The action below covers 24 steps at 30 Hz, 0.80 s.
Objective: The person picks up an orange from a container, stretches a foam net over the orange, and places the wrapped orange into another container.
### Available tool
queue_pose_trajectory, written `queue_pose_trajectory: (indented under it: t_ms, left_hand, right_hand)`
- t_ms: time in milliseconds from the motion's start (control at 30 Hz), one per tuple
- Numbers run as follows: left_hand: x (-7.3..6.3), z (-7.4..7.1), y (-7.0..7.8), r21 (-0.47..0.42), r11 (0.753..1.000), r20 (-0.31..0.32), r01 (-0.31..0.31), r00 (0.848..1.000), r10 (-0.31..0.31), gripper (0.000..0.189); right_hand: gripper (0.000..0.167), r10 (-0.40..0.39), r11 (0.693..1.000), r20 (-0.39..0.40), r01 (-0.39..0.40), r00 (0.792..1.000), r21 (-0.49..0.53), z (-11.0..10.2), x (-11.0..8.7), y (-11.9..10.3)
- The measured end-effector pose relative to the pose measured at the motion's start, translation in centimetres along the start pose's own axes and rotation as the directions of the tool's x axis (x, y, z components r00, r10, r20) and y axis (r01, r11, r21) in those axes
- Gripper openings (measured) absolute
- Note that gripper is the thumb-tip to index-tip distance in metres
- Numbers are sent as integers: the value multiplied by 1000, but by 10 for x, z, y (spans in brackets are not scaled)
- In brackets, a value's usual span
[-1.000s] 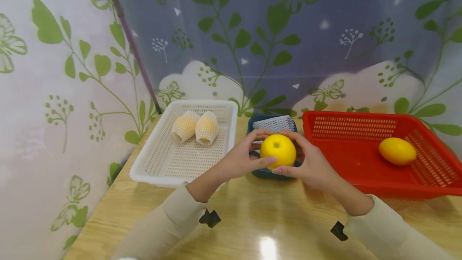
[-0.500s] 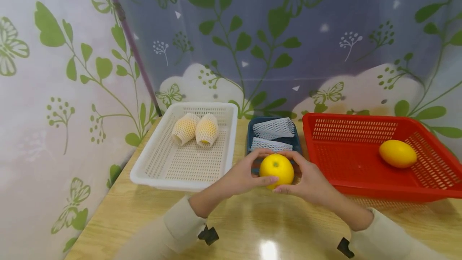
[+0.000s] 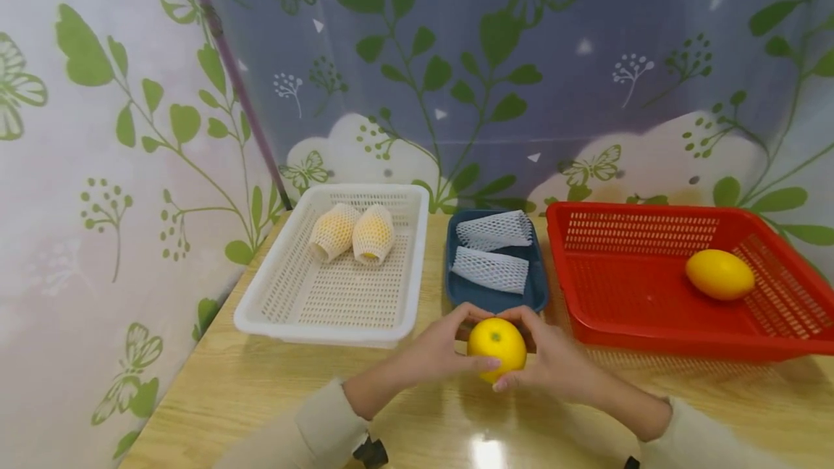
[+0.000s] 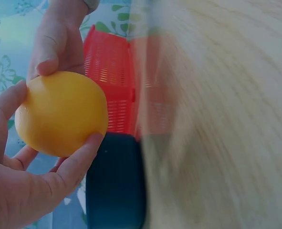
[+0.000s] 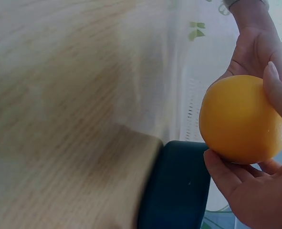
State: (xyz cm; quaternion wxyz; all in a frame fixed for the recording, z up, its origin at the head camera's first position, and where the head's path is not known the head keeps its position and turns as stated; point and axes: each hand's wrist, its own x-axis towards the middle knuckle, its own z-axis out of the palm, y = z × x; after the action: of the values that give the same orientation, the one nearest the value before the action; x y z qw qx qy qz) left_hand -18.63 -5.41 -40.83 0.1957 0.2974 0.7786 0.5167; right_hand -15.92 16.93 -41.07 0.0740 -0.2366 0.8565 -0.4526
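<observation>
A round yellow-orange citrus fruit (image 3: 498,344) is held up between both hands, its stem end facing the head camera. My left hand (image 3: 449,349) grips it from the left, thumb across the near side. On the opposite side my right hand (image 3: 550,364) curls round it, thumb at the lower front. Both wrist views show the citrus fruit (image 4: 62,114) with fingertips on its skin. Just beyond the hands lies a dark blue tray (image 3: 456,295). Two white foam net sleeves, a far one (image 3: 495,230) and a near one (image 3: 490,270), lie in it.
A white basket (image 3: 326,310) at the left holds two net-wrapped yellow fruits (image 3: 373,234). At the right, a red basket (image 3: 625,288) contains an oval yellow fruit (image 3: 719,275). All stand on a wooden table (image 3: 215,389) before a patterned cloth backdrop (image 3: 417,56).
Both hands have drawn the citrus fruit toward the body, from over the blue tray to its near side. The two net sleeves in the tray have come into full view.
</observation>
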Motion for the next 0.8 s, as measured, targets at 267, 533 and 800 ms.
queue_pose_trajectory:
  t_ms: [267,533,800]
  left_hand:
    - [2,6,-9,-23,998,3,63,998,-63,48]
    - [2,14,-17,-6,995,-29,99,995,-99,48]
    - [2,17,-23,-38,995,-23,92,995,-93,47]
  right_hand:
    - [74,19,1000,34,-20,999,16,8,-1,10]
    - [73,19,999,81,-22,997,37,14,-1,20]
    - [74,54,999,80,-54,995,-7,17,0,24]
